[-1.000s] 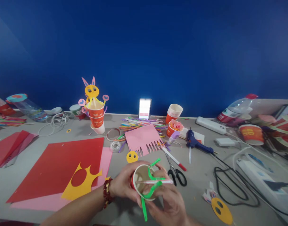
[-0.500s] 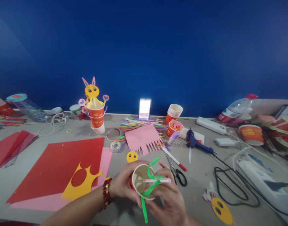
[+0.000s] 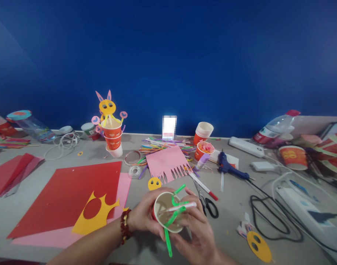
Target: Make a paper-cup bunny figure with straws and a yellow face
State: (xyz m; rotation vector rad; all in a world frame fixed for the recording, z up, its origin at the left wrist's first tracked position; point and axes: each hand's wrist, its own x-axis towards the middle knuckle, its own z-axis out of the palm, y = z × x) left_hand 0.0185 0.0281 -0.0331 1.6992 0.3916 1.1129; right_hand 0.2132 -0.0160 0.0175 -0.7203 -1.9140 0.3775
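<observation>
A red paper cup [image 3: 157, 209] with a pale inside tilts toward me at the table's front. My left hand [image 3: 145, 215], a beaded bracelet at its wrist, is wrapped round the cup's left side. My right hand [image 3: 200, 230] curls round the right side, its fingers by the rim. Bent green straws [image 3: 168, 242] stick out over the rim, one downward and one up to the right. A white stick with a reddish stripe [image 3: 182, 207] leans out of the cup, its outer end at my right fingers. Whether those fingers grip it I cannot tell.
Black-handled scissors [image 3: 212, 208] and a blue glue gun [image 3: 229, 168] with its cable lie to the right. Fringed pink paper [image 3: 168, 162] lies ahead, red paper [image 3: 74, 195] to the left. A decorated cup stack [image 3: 113, 136] stands at the back left.
The white stick's outer end has swung slightly up and left, and my right fingers have shifted a little. Both hands stay round the cup.
</observation>
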